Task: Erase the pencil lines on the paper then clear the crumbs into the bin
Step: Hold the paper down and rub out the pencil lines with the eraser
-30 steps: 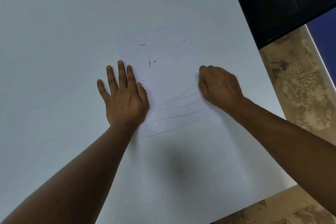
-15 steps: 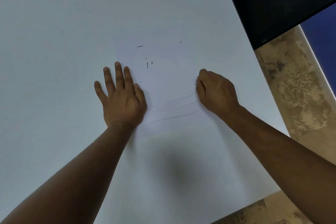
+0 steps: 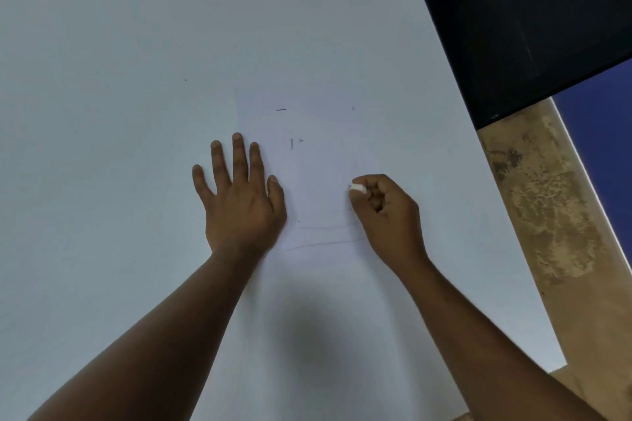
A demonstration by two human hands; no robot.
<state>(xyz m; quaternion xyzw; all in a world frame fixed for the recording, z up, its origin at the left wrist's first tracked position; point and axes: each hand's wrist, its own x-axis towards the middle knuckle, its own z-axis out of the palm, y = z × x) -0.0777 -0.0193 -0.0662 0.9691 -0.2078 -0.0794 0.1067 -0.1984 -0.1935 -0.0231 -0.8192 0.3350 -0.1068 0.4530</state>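
A white sheet of paper (image 3: pixel 318 174) lies on the white table (image 3: pixel 119 79). Two faint pencil lines (image 3: pixel 325 243) run across its near part, just below my right hand. Several dark eraser crumbs (image 3: pixel 291 143) are scattered on its far part. My left hand (image 3: pixel 239 202) presses flat on the paper's left edge with fingers spread. My right hand (image 3: pixel 386 212) pinches a small white eraser (image 3: pixel 357 187), whose tip pokes out to the left above the paper.
The table's right edge runs diagonally from top centre to lower right. Beyond it are a black panel (image 3: pixel 513 10), a worn tan floor (image 3: pixel 547 215) and a blue surface (image 3: pixel 602 133). One stray crumb (image 3: pixel 185 80) lies on the table far left of the paper.
My right hand has turned and lifted slightly so the eraser now shows. Fewer pencil lines are visible than a second ago. My left hand stays pressed on the paper.
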